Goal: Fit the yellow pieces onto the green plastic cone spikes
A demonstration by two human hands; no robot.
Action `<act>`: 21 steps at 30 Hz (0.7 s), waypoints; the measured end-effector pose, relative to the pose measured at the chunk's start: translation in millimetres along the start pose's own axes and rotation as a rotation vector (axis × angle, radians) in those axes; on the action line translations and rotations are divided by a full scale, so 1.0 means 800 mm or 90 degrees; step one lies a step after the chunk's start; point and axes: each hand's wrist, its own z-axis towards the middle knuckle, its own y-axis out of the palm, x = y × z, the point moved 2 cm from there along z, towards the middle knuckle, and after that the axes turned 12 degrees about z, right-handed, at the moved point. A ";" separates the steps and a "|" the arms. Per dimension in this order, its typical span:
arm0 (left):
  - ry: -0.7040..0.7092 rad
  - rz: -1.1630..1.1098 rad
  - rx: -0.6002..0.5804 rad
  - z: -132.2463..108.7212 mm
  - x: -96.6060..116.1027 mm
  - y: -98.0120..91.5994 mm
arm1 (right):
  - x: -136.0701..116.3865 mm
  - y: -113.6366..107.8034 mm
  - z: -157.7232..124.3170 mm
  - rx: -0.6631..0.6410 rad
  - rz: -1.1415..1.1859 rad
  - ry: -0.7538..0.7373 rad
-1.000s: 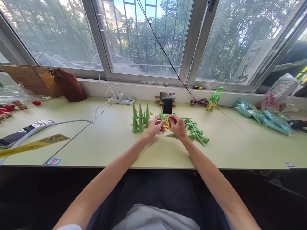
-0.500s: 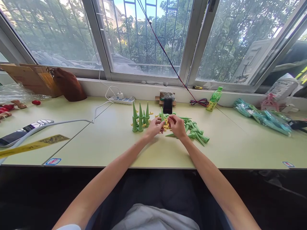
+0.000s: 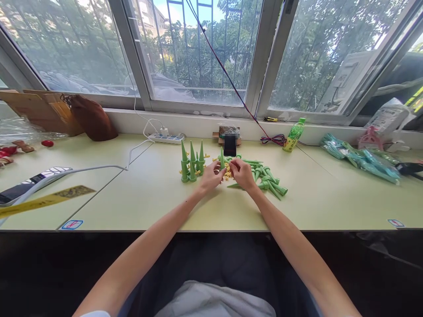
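My left hand (image 3: 210, 177) is closed around a green cone-shaped spike (image 3: 222, 159), its tip pointing up. Close on its right, my right hand (image 3: 243, 173) has its fingers pinched together; what they hold, if anything, is too small to tell. Small yellow pieces (image 3: 228, 172) lie between and behind the hands. Several green spikes (image 3: 192, 165) stand upright left of my left hand, some with yellow pieces sticking out sideways. A loose pile of green spikes (image 3: 271, 180) lies to the right of my right hand.
Behind the hands are a black phone-like object (image 3: 230, 145), a power strip (image 3: 167, 139) and a green bottle (image 3: 294, 135). A white cable (image 3: 109, 167) crosses the table (image 3: 139, 207) at left, near a brown bag (image 3: 92, 119). Teal plastic packages (image 3: 363, 160) lie at right.
The camera view has shifted slightly. My right hand's fingers have moved a little beside the spike, while my left hand keeps its hold on it.
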 end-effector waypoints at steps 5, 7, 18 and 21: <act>-0.010 -0.003 -0.023 0.002 -0.005 0.001 | 0.002 0.000 0.000 -0.004 -0.018 -0.005; -0.031 -0.022 -0.032 0.004 -0.006 0.003 | -0.001 0.000 0.000 0.004 -0.038 -0.012; -0.098 -0.113 -0.046 0.003 -0.003 0.004 | -0.010 0.002 0.000 0.010 -0.047 -0.047; -0.087 -0.077 -0.050 0.003 -0.002 0.004 | -0.009 0.002 0.000 0.009 -0.053 -0.044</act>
